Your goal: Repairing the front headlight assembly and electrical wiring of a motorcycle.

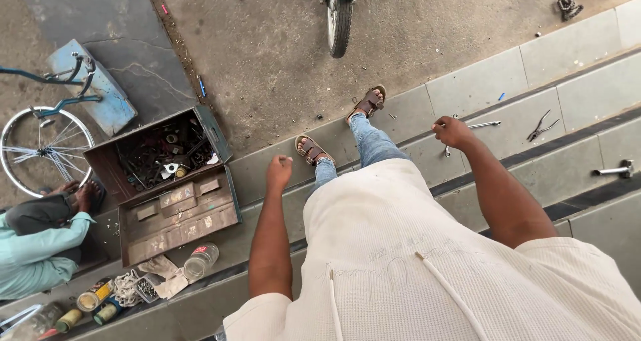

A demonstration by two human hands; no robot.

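Head view: left hand [279, 172] curled, toolbox [163, 181] well apart leftward.

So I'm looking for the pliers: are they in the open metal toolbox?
No, the pliers lie on the tiled step to the person's right, beyond the right hand, far from the toolbox.

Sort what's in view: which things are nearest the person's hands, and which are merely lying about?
Near the hands:
left hand, closed, by the open toolbox
right hand, beside a spanner

Lying about:
pliers
bicycle wheel
tins
chain
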